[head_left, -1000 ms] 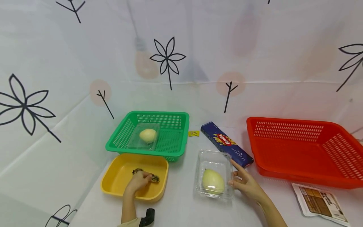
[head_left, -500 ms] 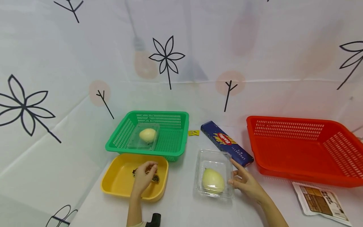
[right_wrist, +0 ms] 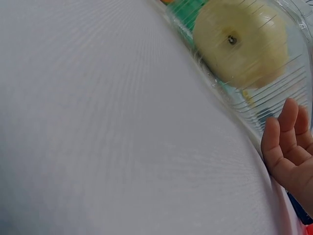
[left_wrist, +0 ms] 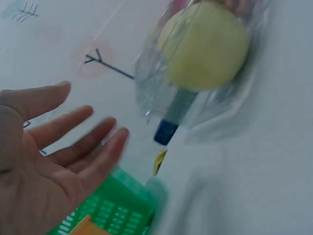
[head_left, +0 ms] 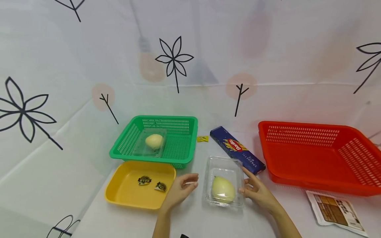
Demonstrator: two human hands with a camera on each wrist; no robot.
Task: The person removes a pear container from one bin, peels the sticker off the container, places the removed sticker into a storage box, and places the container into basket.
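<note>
A clear plastic clamshell box (head_left: 225,164) lies on the table with a pale yellow-green pear (head_left: 223,189) inside. My right hand (head_left: 259,193) touches the box's right side, index finger stretched along its upper corner; in the right wrist view the fingers (right_wrist: 288,117) lie against the ribbed wall. Between the box and a yellow tub (head_left: 119,193) my left hand (head_left: 178,191) hovers, holding nothing, its fingers loosely bent. In the left wrist view its palm (left_wrist: 44,181) is bare. Two small black-and-gold wrapped packets (head_left: 144,180) lie in the tub.
Behind the tub stands a green basket (head_left: 181,147) holding another boxed pear (head_left: 154,141). A yellow sachet (head_left: 202,138) and a blue spaghetti box (head_left: 238,150) lie at the back. At the right are a red basket (head_left: 303,162) and a brown-and-white pouch (head_left: 336,211).
My left hand has come out of the yellow tub with nothing in it and moved right, towards the clear box. The packets stay in the tub. My right hand remains at the box's side.
</note>
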